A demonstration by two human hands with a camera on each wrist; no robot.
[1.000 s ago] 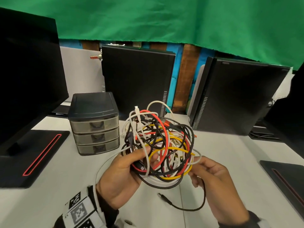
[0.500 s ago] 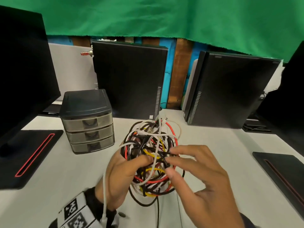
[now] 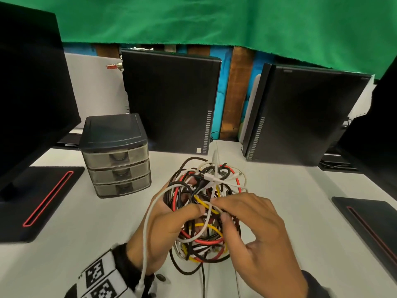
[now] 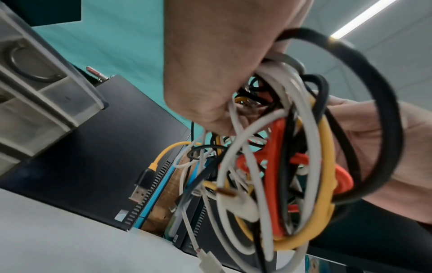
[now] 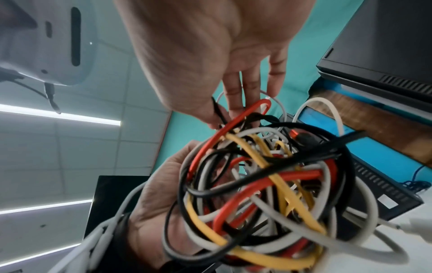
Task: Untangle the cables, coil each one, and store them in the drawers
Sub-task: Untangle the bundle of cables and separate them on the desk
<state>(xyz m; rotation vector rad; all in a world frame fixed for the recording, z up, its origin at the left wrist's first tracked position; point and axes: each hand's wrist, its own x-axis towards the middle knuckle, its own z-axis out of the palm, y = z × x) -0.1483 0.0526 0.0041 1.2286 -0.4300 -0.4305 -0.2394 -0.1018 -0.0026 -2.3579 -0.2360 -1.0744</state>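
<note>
A tangle of white, black, red and yellow cables (image 3: 206, 231) is held above the white table (image 3: 290, 190). My left hand (image 3: 196, 195) grips it from the left, thumb in front and fingers behind. A white cable (image 3: 146, 239) trails over that wrist. My right hand (image 3: 218, 209) pinches a strand at the front of the tangle between thumb and index finger. The left wrist view shows the left hand (image 4: 222, 73) wrapped around the cable tangle (image 4: 268, 166). In the right wrist view the right hand (image 5: 221, 118) nips into the cable tangle (image 5: 268, 184). The dark three-drawer unit (image 3: 116, 155) stands to the left, drawers shut.
Two black computer towers (image 3: 171, 100) (image 3: 300, 117) stand at the back under a green cloth. A monitor base (image 3: 40, 201) lies at the left and another base (image 3: 369, 222) at the right. A black cable end (image 3: 203, 282) hangs from the tangle.
My right hand came from the tangle's right side to its front and now pinches a strand there. The tangle turned and bunched tighter in my left hand.
</note>
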